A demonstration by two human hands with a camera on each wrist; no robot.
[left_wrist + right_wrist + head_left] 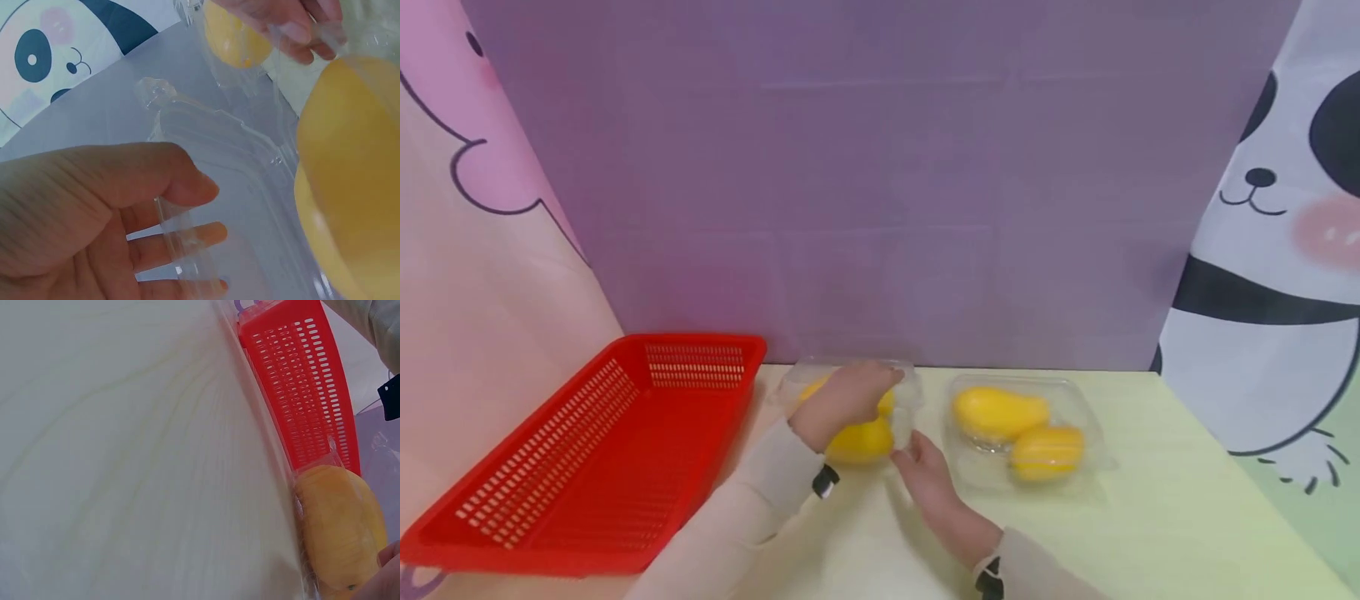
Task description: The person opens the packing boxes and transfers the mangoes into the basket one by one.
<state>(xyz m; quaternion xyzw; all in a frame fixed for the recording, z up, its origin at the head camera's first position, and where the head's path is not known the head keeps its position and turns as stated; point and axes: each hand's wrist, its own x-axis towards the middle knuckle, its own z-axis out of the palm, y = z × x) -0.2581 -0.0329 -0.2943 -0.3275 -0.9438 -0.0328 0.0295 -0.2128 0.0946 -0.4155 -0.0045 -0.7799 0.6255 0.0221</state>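
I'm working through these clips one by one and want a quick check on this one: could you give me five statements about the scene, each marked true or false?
1. In the head view, the red basket stands left of the left container. True.
2. Two yellow fruits lie in the right container. True.
3. The red basket holds yellow fruits too. False: none shows in it.
4. The left hand is at the left container. True.
5. The right hand is inside the red basket. False: it is at the left container.
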